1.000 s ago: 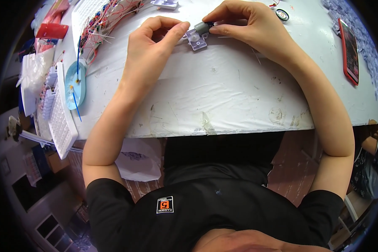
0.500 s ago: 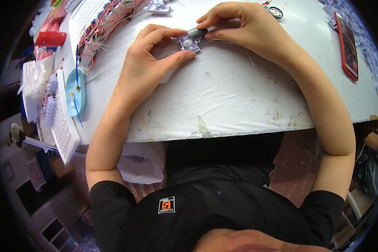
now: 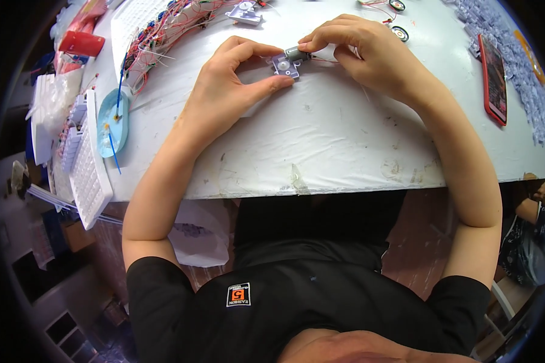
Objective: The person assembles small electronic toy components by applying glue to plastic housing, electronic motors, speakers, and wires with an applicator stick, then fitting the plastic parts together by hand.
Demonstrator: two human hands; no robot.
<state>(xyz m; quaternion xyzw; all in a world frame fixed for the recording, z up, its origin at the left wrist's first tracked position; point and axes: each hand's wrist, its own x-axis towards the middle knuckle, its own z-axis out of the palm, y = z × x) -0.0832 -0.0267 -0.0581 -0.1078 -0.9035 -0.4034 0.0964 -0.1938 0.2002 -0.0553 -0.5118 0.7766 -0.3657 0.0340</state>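
My left hand (image 3: pixel 221 78) pinches a small translucent pale-purple plastic housing (image 3: pixel 286 68) between thumb and fingers, just above the table. A white round part sits in the middle of the housing. Against its upper right edge lies a small grey cylindrical motor (image 3: pixel 295 54), tilted. The fingertips of my right hand (image 3: pixel 369 53) press on the motor's right end, with the other fingers curled and the thumb drawn back. A thin red wire (image 3: pixel 326 60) runs from the motor toward my right hand. Whether the motor is fully seated in the housing, I cannot tell.
At the upper left lies a tangle of red wires (image 3: pixel 157 42). Below it is a light-blue dish (image 3: pixel 122 136) with thin blue sticks. A similar housing (image 3: pixel 246 13) lies at the back, round speakers (image 3: pixel 399 33) behind my right hand, a red-cased phone (image 3: pixel 494 85) and many pale plastic pieces (image 3: pixel 536 91) at right.
My right thumb has come away from the motor and drawn back, while the fingertips stay on it. The red wire now shows. The whole view has shifted slightly.
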